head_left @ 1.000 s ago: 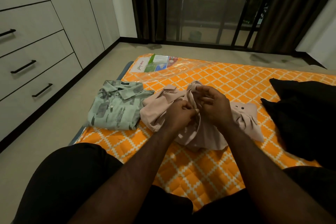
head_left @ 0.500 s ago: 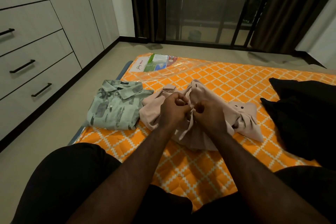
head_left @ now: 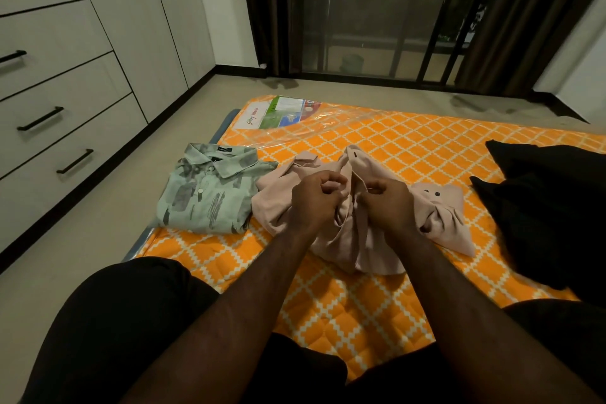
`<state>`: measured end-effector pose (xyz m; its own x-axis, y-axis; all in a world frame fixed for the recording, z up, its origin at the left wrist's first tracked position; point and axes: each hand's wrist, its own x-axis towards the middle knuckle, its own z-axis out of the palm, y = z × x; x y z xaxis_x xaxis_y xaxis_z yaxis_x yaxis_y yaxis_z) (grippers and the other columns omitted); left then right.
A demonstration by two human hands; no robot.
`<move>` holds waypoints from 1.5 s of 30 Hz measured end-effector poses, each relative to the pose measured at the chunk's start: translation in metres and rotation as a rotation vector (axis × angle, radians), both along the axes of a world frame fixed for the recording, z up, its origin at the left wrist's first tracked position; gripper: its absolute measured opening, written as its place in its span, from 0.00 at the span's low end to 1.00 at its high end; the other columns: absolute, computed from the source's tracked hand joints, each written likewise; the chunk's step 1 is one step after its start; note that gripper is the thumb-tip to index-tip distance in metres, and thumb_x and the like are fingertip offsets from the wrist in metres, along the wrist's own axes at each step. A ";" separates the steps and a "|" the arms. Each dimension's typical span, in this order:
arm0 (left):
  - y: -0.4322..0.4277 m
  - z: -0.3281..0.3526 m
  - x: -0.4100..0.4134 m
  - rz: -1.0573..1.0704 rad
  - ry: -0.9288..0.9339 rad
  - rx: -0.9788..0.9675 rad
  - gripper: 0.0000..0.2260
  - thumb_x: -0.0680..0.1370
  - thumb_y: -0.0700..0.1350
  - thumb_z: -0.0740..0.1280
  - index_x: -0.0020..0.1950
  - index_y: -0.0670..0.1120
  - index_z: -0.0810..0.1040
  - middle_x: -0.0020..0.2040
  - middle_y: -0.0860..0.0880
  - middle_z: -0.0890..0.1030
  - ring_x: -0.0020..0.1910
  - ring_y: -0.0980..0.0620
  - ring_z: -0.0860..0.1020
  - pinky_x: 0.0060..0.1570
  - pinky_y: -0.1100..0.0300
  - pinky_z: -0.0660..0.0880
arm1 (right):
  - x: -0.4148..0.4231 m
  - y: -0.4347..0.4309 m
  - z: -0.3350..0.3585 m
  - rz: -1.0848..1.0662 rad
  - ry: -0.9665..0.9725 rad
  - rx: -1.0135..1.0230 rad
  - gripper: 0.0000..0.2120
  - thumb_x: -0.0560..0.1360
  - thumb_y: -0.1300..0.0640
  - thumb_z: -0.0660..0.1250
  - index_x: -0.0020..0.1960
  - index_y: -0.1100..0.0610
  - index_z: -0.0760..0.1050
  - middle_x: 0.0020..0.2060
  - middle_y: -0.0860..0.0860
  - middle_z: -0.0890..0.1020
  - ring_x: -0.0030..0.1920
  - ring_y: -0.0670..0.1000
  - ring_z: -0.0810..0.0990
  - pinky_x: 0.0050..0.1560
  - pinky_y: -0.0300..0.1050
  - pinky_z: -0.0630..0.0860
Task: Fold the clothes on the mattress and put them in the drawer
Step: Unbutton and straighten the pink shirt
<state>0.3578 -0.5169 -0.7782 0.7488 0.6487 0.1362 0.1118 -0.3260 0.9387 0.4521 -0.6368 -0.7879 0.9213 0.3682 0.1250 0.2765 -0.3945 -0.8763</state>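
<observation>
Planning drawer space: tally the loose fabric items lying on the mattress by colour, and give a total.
Green patterned shirt, folded: 1
Pink shirt, unfolded: 1
Black fabric item, kind unclear: 1
Total: 3

Green shirt (head_left: 210, 193) left, black cushion (head_left: 544, 207) right

Dark curtains (head_left: 262, 10) hung on either side of a barred glass door (head_left: 370, 10). The pale floor (head_left: 82, 239) met a black skirting (head_left: 98, 172) beneath tall cupboard doors (head_left: 147, 26).
</observation>
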 end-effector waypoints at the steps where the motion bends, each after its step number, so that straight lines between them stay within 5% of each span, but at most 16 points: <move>1: 0.000 0.000 0.000 -0.001 0.025 0.027 0.10 0.74 0.42 0.77 0.53 0.51 0.86 0.45 0.54 0.86 0.42 0.63 0.82 0.42 0.67 0.79 | -0.002 -0.001 0.003 0.000 0.039 0.032 0.09 0.72 0.54 0.69 0.46 0.52 0.87 0.37 0.48 0.87 0.40 0.51 0.85 0.43 0.59 0.82; 5: 0.000 -0.001 0.001 0.004 0.065 0.070 0.10 0.73 0.43 0.77 0.52 0.52 0.85 0.43 0.54 0.86 0.42 0.61 0.83 0.42 0.62 0.80 | -0.004 -0.004 0.007 0.019 0.171 0.130 0.09 0.75 0.50 0.72 0.39 0.53 0.86 0.34 0.53 0.86 0.39 0.61 0.85 0.40 0.66 0.81; 8: 0.000 0.000 0.003 0.064 0.087 0.195 0.04 0.74 0.45 0.76 0.47 0.53 0.86 0.41 0.56 0.86 0.39 0.62 0.81 0.38 0.66 0.76 | -0.005 -0.003 0.010 -0.021 0.187 0.202 0.06 0.73 0.48 0.75 0.41 0.49 0.87 0.36 0.51 0.87 0.41 0.57 0.87 0.43 0.66 0.82; 12: -0.004 0.002 0.004 0.053 0.091 0.272 0.04 0.75 0.45 0.74 0.47 0.53 0.86 0.41 0.55 0.86 0.39 0.60 0.82 0.39 0.63 0.79 | -0.007 0.002 0.030 -0.136 -0.039 0.225 0.04 0.72 0.55 0.75 0.40 0.51 0.82 0.36 0.47 0.85 0.40 0.49 0.85 0.43 0.55 0.83; 18: -0.010 0.010 0.004 -0.005 0.037 0.252 0.10 0.78 0.38 0.68 0.54 0.47 0.86 0.48 0.50 0.87 0.42 0.59 0.79 0.40 0.77 0.70 | -0.021 0.004 0.033 -0.064 -0.176 0.082 0.11 0.70 0.53 0.79 0.40 0.56 0.78 0.35 0.43 0.80 0.36 0.38 0.78 0.35 0.30 0.69; 21: -0.009 0.008 0.003 0.005 0.028 0.133 0.08 0.78 0.39 0.70 0.54 0.48 0.86 0.46 0.51 0.87 0.42 0.56 0.83 0.45 0.61 0.80 | -0.017 0.004 0.030 -0.025 -0.145 0.083 0.08 0.71 0.57 0.79 0.43 0.56 0.80 0.37 0.43 0.83 0.39 0.38 0.82 0.37 0.31 0.74; 25: -0.007 0.007 0.003 -0.009 -0.005 -0.063 0.05 0.79 0.38 0.70 0.51 0.46 0.85 0.37 0.47 0.86 0.34 0.46 0.84 0.38 0.46 0.83 | -0.015 0.002 0.028 0.005 -0.143 0.052 0.07 0.70 0.60 0.78 0.44 0.55 0.80 0.39 0.44 0.84 0.40 0.38 0.83 0.39 0.34 0.75; 28: -0.005 0.003 0.005 -0.001 -0.012 -0.086 0.06 0.77 0.39 0.72 0.50 0.49 0.85 0.41 0.51 0.86 0.40 0.51 0.85 0.45 0.47 0.83 | -0.016 0.001 0.027 0.021 -0.145 0.054 0.10 0.68 0.60 0.79 0.44 0.54 0.79 0.38 0.42 0.83 0.37 0.35 0.82 0.35 0.26 0.71; 34: -0.002 0.001 0.003 0.002 -0.027 -0.121 0.07 0.76 0.38 0.72 0.48 0.50 0.86 0.42 0.51 0.87 0.45 0.54 0.85 0.50 0.46 0.83 | -0.015 0.000 0.026 0.069 -0.120 0.060 0.10 0.71 0.61 0.78 0.47 0.56 0.79 0.40 0.47 0.85 0.39 0.39 0.83 0.34 0.27 0.73; 41: -0.001 0.005 0.001 0.060 0.003 -0.071 0.05 0.74 0.40 0.76 0.48 0.48 0.85 0.41 0.53 0.86 0.42 0.58 0.84 0.46 0.55 0.83 | -0.015 -0.001 0.024 0.106 -0.102 0.084 0.10 0.71 0.61 0.79 0.49 0.56 0.79 0.42 0.48 0.86 0.41 0.42 0.85 0.39 0.36 0.79; 45: 0.002 0.007 0.000 0.088 0.017 -0.059 0.06 0.72 0.38 0.76 0.46 0.47 0.85 0.38 0.51 0.85 0.37 0.56 0.84 0.39 0.57 0.83 | -0.015 -0.001 0.023 0.151 -0.127 0.041 0.10 0.70 0.64 0.78 0.48 0.56 0.79 0.41 0.47 0.86 0.41 0.40 0.84 0.39 0.32 0.77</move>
<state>0.3578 -0.5149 -0.7715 0.6907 0.7182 0.0837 0.1531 -0.2584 0.9538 0.4373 -0.6381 -0.7647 0.8321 0.4931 0.2540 0.4389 -0.3054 -0.8451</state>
